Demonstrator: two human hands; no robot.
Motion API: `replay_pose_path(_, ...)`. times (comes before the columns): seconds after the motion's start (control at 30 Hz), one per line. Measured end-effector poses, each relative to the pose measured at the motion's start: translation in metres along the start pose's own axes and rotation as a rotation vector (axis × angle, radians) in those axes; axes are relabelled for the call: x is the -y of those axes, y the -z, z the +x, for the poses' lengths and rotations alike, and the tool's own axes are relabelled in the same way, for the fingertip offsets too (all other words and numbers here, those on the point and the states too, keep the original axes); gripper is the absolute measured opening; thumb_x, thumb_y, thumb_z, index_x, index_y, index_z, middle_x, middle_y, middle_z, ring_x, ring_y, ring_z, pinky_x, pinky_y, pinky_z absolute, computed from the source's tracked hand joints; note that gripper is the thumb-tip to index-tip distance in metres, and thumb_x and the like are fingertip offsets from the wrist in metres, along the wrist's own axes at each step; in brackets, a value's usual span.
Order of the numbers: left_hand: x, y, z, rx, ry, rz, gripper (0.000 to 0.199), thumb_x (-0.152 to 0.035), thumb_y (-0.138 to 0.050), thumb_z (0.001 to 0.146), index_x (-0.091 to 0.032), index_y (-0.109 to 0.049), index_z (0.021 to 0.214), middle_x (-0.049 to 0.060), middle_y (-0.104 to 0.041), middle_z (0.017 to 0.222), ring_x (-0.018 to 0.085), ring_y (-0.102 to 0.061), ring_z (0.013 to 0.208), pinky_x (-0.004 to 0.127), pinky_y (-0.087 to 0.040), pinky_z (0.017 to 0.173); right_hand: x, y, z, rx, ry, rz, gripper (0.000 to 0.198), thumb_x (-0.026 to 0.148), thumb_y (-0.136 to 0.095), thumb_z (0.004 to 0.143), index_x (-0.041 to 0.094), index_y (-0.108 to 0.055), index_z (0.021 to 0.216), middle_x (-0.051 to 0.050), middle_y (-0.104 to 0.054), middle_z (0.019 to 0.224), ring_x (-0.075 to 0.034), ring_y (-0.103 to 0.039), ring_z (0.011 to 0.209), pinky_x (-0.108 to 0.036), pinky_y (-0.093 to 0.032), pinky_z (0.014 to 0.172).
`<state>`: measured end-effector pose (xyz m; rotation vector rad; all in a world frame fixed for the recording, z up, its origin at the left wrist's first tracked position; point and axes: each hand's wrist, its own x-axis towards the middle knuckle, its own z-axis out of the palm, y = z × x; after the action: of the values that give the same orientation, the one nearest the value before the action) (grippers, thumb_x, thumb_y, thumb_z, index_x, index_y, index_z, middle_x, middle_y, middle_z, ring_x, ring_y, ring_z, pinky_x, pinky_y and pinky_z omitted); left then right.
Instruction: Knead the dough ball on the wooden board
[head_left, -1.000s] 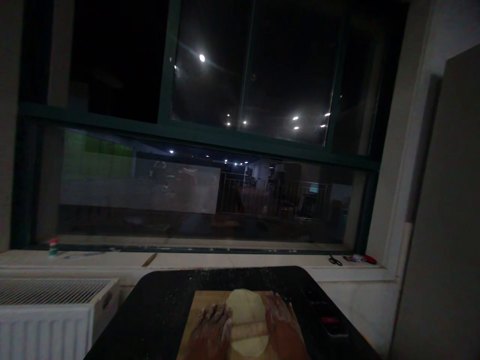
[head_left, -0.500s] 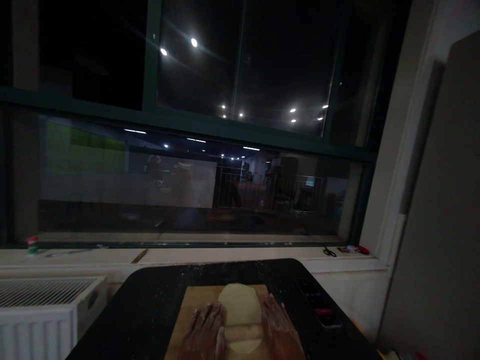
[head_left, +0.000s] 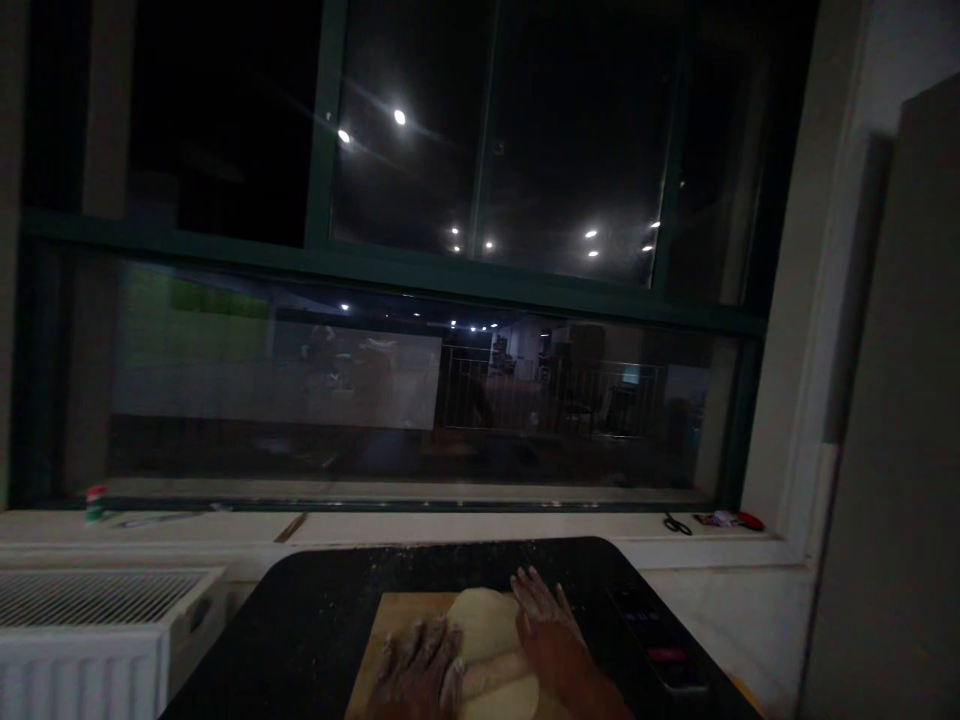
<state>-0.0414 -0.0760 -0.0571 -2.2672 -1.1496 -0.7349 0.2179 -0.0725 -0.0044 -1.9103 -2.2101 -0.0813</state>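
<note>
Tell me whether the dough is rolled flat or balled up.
Flat: the dough lies spread in a pale oval sheet on the board, with the rolling pin across it under both hands.

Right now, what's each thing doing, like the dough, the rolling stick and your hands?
Dough: rolled flat, lying on the wooden board.
Rolling pin: lying across the dough, slightly tilted.
Left hand: open, floury, palm pressing the pin's left end.
Right hand: open, flat, fingers stretched over the pin's right end.
Table: black, dusted with flour.
Phone: lying flat on the table, right of the board.
Scissors: lying on the windowsill.
</note>
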Motion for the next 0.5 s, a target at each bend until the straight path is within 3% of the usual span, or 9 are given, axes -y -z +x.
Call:
replay_pose_path(0.07, 0.009, 0.002, 0.011, 0.119, 0.042, -0.036, 0.045, -0.031, -0.045, 0.094, -0.039, -0.050, 0.138, 0.004, -0.054, 0.142, 0.032, -0.057, 0.124, 0.053, -0.053, 0.092, 0.008, 0.016, 0.023, 0.069, 0.092, 0.056, 0.058, 0.027, -0.032, 0.093, 0.024, -0.031, 0.151, -0.002, -0.024, 0.158, -0.024, -0.019, 0.147, -0.058, -0.018, 0.118)
replay_pose_path(0.13, 0.012, -0.003, 0.014, 0.135, 0.058, -0.021, 0.045, -0.032, -0.045, 0.093, -0.036, -0.050, 0.138, 0.007, -0.050, 0.145, 0.035, -0.054, 0.127, 0.059, -0.051, 0.092, 0.007, 0.019, 0.034, 0.093, 0.153, 0.084, 0.056, 0.032, -0.032, 0.096, 0.026, -0.030, 0.151, -0.001, -0.025, 0.159, -0.022, -0.020, 0.147, -0.055, -0.019, 0.118)
replay_pose_path(0.33, -0.004, -0.021, 0.003, -0.130, 0.014, 0.158, 0.043, -0.030, -0.045, 0.093, -0.030, -0.056, 0.135, 0.004, -0.060, 0.136, 0.029, -0.061, 0.119, 0.048, -0.052, 0.093, -0.005, 0.002, 0.004, 0.019, 0.155, 0.118, 0.053, 0.042, -0.020, 0.102, 0.026, -0.027, 0.152, -0.001, -0.023, 0.159, -0.022, -0.019, 0.147, -0.051, -0.020, 0.119)
replay_pose_path(0.5, -0.031, -0.012, -0.015, -0.231, 0.091, 0.155, 0.044, -0.020, -0.046, 0.091, -0.032, -0.060, 0.131, -0.002, -0.061, 0.135, 0.023, -0.057, 0.123, 0.047, -0.037, 0.112, -0.019, -0.028, -0.037, -0.242, 0.147, -0.029, 0.050, 0.038, -0.028, 0.101, 0.021, -0.037, 0.148, -0.005, -0.033, 0.153, -0.026, -0.032, 0.142, -0.050, -0.034, 0.115)
